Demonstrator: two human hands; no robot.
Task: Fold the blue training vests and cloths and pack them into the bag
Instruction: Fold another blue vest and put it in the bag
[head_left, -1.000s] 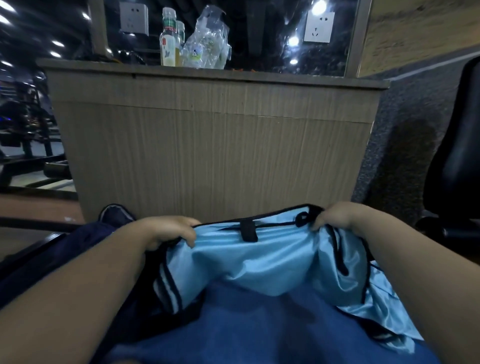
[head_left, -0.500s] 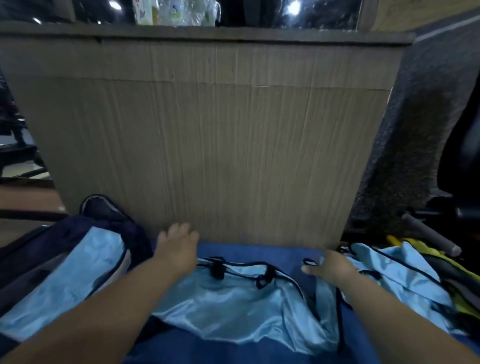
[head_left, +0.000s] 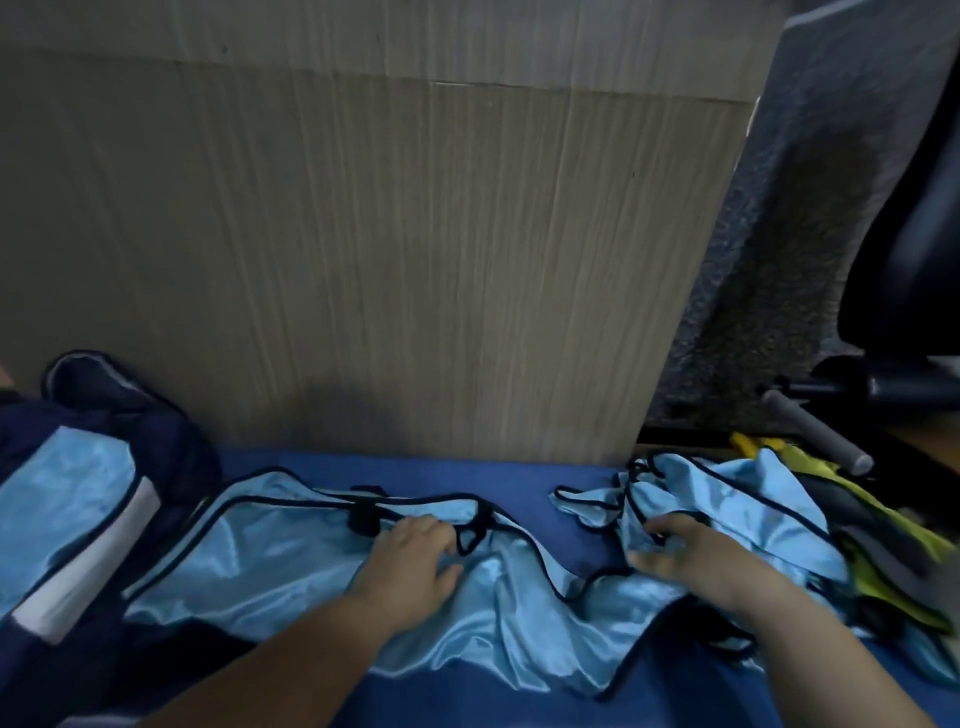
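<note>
Now I am pressing my left hand (head_left: 410, 558) flat, fingers relaxed, on the light-blue vest (head_left: 291, 566) that is lying spread over the blue mat (head_left: 540, 473) just in front of the wooden panel (head_left: 363, 260). My right hand (head_left: 691, 558), fingers loosely spread and gripping nothing, is resting on a crumpled heap of blue vests (head_left: 737, 493) near the panel's right corner. The dark bag (head_left: 171, 447) is sitting open at the panel's left end, holding a folded blue cloth (head_left: 67, 499).
</note>
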